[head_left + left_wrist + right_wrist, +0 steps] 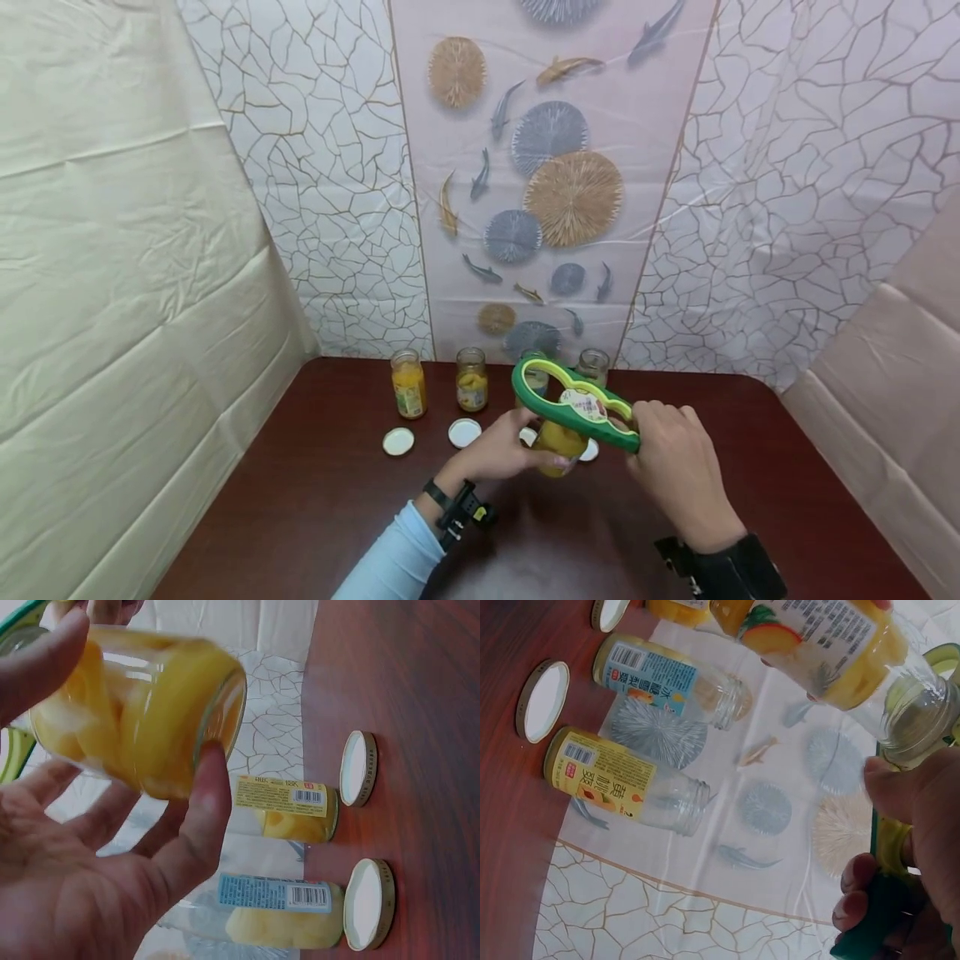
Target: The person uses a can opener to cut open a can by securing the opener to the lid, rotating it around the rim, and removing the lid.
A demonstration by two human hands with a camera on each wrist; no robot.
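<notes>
My left hand grips a glass jar of yellow fruit pieces, held up off the table. Its white label with a peach picture shows in the right wrist view. My right hand holds the handle end of a green jar opener with a scalloped, lighter green inner edge. The opener lies across the jar's top in the head view. Beside it in the right wrist view, the jar's clear glass neck is visible. Whether the opener touches the neck, I cannot tell.
Several opened jars stand along the table's back, including an orange-filled one and another with yellow fruit. White-lined lids lie in front of them. Patterned cloth hangs behind the dark red table.
</notes>
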